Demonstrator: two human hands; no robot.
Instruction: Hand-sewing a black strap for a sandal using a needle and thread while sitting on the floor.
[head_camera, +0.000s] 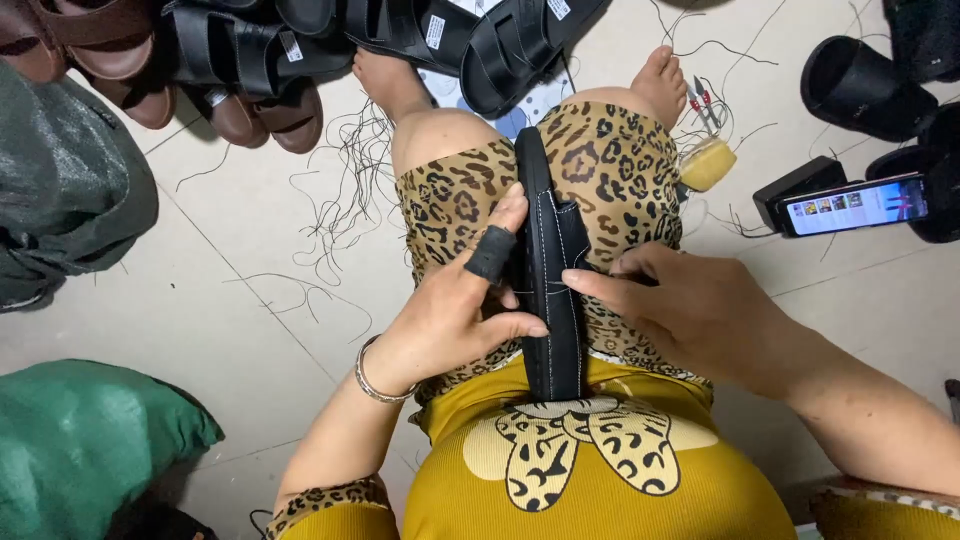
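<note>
While flanking sandal (548, 280), fingers (590, 283) curled.

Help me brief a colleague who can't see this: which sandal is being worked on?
Start at the lap in leopard-print shorts. The black sandal stands on edge there, gripped by the left hand and right hand. Unlike the floor sandals, it shows white stitching.

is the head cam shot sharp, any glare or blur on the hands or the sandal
Head view: even, soft indoor light, weak shadows; the black stitched sandal held on edge between the knees, the left hand and the right hand are all sharp; slight wide-angle bending at the edges; the lit phone screen is bright, not blown out.
</note>
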